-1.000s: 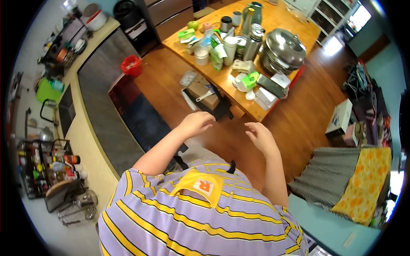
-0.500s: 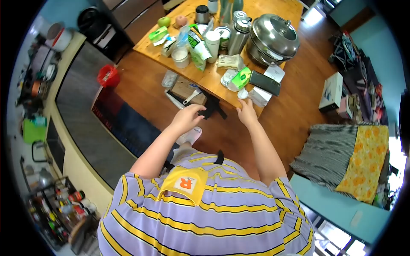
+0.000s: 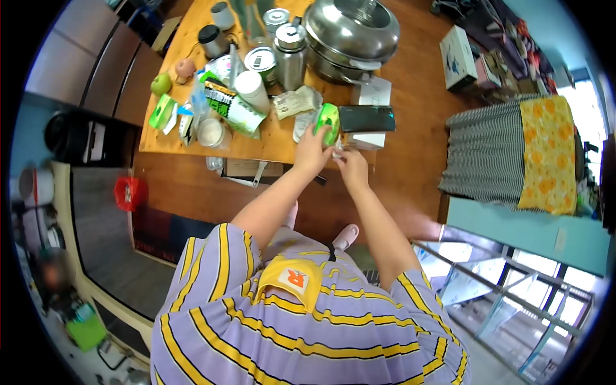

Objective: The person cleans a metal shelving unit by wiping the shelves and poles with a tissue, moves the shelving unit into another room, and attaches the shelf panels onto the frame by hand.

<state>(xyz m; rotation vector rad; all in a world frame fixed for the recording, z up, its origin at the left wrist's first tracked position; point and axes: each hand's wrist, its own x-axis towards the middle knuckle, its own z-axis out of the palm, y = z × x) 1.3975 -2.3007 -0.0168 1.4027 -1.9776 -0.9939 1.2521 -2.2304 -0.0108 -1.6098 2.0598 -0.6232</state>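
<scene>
My left hand (image 3: 311,154) is at the table's front edge, fingers curled against the lower left side of a green packet (image 3: 329,122); part of the packet is hidden behind them. Just right of it, my right hand (image 3: 353,168) pinches a small white object (image 3: 337,153), too small to identify. The two hands nearly touch. Behind the packet lies a pale wrapped packet (image 3: 295,102). To the right, a dark phone-like slab (image 3: 367,119) rests on a white box (image 3: 372,91).
On the wooden table (image 3: 256,153) stand a large steel pot (image 3: 351,35), a steel flask (image 3: 290,58), a white bottle (image 3: 252,91), a green-and-white bag (image 3: 237,109) and a white tub (image 3: 212,133). A red bin (image 3: 130,194) is on the floor at left.
The view has turned and come nearer the table. My left hand has moved from the air to the green packet. My right hand now pinches the small white object, beside the left.
</scene>
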